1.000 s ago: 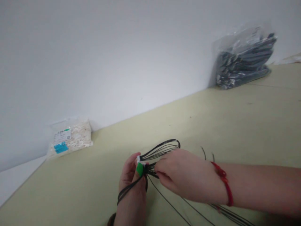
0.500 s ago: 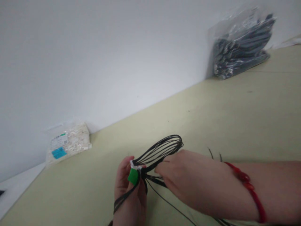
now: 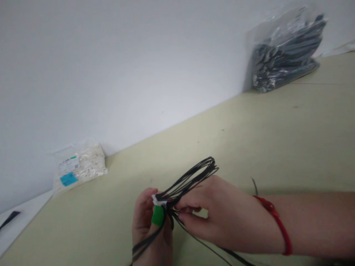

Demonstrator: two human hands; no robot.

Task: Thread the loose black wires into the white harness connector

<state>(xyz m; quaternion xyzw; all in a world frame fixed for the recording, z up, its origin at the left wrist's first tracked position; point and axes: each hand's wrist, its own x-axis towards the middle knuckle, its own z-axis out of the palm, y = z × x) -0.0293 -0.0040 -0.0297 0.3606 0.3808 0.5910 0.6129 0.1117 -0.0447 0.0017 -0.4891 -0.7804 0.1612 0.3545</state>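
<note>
Your left hand (image 3: 142,223) is closed in a pinch on a white connector (image 3: 159,201), which sits at the tips of its thumb and fingers, with a green band (image 3: 158,215) lying on the thumb just below it. From the connector, black wires (image 3: 206,173) rise away from your left hand and bend in a long loop whose far end stands above the knuckles of your right hand (image 3: 222,214). More of the wires cross back over your left wrist, and others run down beneath your right hand toward you. Your right hand comes in from the right, thumb and fingers drawn close together on the wires right beside the connector; which strands it grips you cannot tell from this view. A red bracelet (image 3: 273,218) circles your right wrist, and a wire end pokes up just behind it. Both hands are over the bench (image 3: 177,155). Beyond your left hand and to its left, a bag of white parts (image 3: 90,162) leans at the wall (image 3: 138,74); well beyond your right hand and to its right, a bag of dark pieces (image 3: 288,59) rests against the same wall.
</note>
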